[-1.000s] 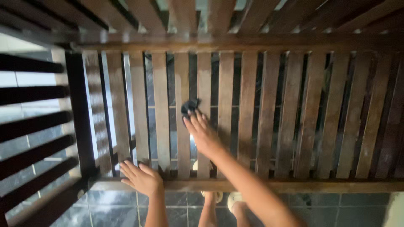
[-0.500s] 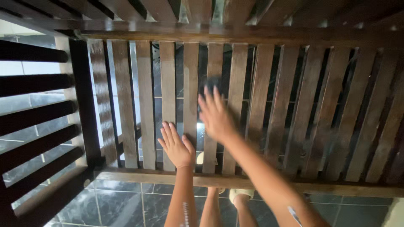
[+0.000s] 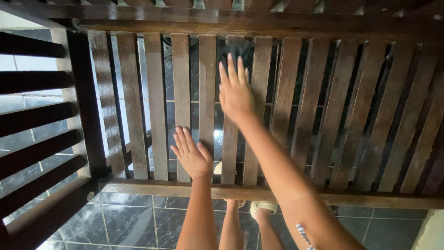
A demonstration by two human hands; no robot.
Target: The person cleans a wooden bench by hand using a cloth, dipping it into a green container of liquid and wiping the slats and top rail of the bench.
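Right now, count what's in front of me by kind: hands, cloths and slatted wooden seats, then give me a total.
Hands: 2, left hand flat on the slats, right hand reaching up to the cloth
Dark cloth: 1
Slatted wooden seat: 1
Total: 4

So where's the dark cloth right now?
In the head view, the dark cloth lies on the wooden slats near the far rail, under the right hand's fingertips.

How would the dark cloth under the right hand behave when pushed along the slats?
The dark cloth looks soft and floppy, bunched beneath the right hand, so it would likely crumple rather than slide stiffly. It seems light, and may snag or sag into gaps between the wooden slats.
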